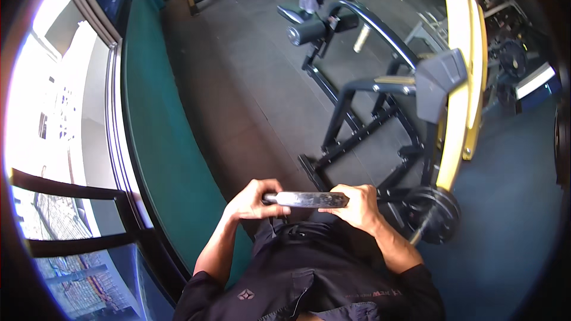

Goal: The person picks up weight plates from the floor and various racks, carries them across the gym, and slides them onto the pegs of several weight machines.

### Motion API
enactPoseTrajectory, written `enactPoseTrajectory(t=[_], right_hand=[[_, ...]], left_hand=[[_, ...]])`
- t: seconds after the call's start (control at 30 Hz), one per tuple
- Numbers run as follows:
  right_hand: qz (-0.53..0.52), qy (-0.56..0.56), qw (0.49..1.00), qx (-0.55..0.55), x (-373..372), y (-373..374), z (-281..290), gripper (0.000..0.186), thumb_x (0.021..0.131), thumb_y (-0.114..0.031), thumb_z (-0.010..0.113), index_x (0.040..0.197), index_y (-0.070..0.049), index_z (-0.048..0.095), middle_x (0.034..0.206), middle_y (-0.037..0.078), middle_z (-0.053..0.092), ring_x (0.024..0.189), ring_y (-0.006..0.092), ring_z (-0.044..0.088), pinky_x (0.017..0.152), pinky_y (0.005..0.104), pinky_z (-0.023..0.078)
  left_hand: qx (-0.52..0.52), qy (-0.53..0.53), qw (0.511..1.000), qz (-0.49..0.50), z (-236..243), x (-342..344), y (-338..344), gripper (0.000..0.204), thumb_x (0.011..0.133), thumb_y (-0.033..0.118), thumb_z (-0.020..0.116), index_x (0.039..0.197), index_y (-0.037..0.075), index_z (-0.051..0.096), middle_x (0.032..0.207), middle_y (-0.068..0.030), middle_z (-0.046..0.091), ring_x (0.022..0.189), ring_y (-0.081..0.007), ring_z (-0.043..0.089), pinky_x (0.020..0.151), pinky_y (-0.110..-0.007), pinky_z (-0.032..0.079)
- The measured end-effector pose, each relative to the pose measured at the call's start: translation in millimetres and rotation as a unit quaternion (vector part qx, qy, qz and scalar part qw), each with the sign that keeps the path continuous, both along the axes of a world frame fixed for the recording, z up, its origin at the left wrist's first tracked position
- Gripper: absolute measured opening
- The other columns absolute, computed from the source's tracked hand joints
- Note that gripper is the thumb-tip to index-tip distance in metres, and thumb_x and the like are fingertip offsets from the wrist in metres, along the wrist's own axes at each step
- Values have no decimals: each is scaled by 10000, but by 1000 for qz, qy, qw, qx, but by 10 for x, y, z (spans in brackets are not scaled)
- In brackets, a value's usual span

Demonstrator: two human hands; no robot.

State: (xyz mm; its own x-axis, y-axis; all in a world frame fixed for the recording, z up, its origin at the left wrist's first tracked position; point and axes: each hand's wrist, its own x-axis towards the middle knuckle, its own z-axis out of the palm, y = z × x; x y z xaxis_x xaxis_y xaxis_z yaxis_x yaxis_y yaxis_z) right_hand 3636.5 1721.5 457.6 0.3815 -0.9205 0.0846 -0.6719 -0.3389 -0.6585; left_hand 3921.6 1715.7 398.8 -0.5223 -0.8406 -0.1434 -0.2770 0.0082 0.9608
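Note:
A worn weight plate [312,200], dark with scuffed pale patches along its rim, is held edge-on in front of my waist. My left hand [257,200] closes on its left end, thumb and fingers on either side of the rim. At the opposite end my right hand [358,205] grips it, fingers curled around the edge. The flat faces of the plate are mostly hidden from this angle. To the right of my right hand, round black plates [439,214] sit on the metal peg of a yellow and black exercise machine [455,137].
The machine's black frame [357,122] and padded rollers [306,32] stand ahead, a grey cloth [312,1] beyond them. A teal wall ledge [157,125] and a window [65,95] run along my left. More gym equipment stands at the back on dark floor mats [229,77].

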Motion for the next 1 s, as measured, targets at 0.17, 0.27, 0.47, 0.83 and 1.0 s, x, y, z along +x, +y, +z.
enactPoseTrajectory(t=[0.17,0.27,0.47,0.83,1.0], right_hand=[[134,100,986,27,709,-1203,-308,344,673,-386,856,837,-129,696,677,51,691,643,271,688,609,386,526],[150,94,981,75,1057,-1975,-573,368,661,-394,864,852,-125,703,712,59,704,681,277,696,640,388,537],[211,-4,947,244,1821,-3464,-782,773,658,-657,793,1118,-45,688,1044,183,712,1001,335,690,878,408,545],[250,-29,914,319,3550,-6599,-776,635,994,-580,403,1123,-39,709,618,91,635,597,181,651,631,345,519],[193,-18,946,258,4009,-7962,-874,751,948,-704,351,712,-49,632,504,58,494,565,208,581,618,403,462]], left_hand=[[56,-4,997,49,-496,477,-517,653,643,556,862,809,-19,601,696,-117,586,681,-217,581,649,-367,483],[12,-42,985,169,-406,704,-1133,632,719,562,803,941,-5,637,783,-174,647,732,-268,645,699,-384,512],[49,-149,985,71,-223,1548,-2619,691,772,663,684,1167,97,695,929,-171,721,892,-334,698,819,-428,541],[-36,-255,958,124,46,3155,-5608,730,793,739,599,1062,74,729,453,-113,538,441,-240,592,480,-369,481],[-19,-202,976,79,-59,3702,-7236,750,819,730,578,1111,53,715,581,-135,646,569,-263,673,552,-377,520]])
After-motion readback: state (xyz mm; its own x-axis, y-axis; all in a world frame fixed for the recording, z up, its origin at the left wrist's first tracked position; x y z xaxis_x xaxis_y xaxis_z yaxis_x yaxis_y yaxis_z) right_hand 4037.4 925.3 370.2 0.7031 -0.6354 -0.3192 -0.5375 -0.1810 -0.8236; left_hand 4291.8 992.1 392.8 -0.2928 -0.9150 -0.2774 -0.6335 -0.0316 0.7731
